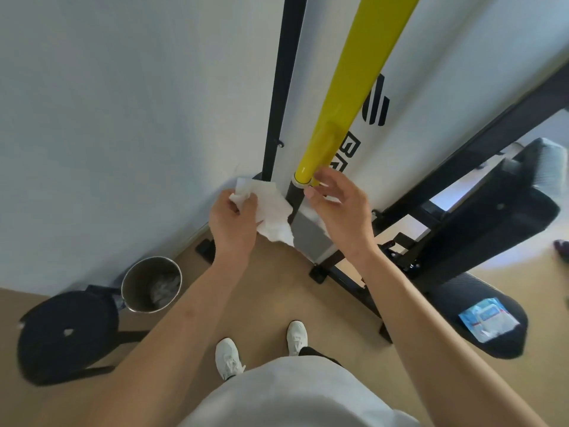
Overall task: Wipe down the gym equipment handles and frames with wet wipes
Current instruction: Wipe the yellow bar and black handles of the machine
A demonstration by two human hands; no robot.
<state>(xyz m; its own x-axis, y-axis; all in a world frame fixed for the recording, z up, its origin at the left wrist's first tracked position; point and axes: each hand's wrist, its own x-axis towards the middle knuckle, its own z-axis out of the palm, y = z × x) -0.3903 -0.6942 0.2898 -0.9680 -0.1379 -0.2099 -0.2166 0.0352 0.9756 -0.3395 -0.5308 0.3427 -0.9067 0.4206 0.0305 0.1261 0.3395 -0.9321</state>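
A white wet wipe [271, 212] is stretched out between my two hands, just below the end of a yellow bar [345, 97]. My left hand [235, 223] pinches the wipe's left corner between thumb and fingers. At the bar's lower end, my right hand [338, 211] has loosely curled fingers, and a strip of the wipe shows under its palm. The index finger lies close to the yellow tip. Behind the bar a black upright frame post [284, 87] runs up the white wall.
A steel bin [151, 288] with used wipes stands on the floor at the left, next to a black round stool [64, 337]. At the right is a black padded bench [480, 229] with a blue wipes packet [488, 318] on it. My white shoes are below.
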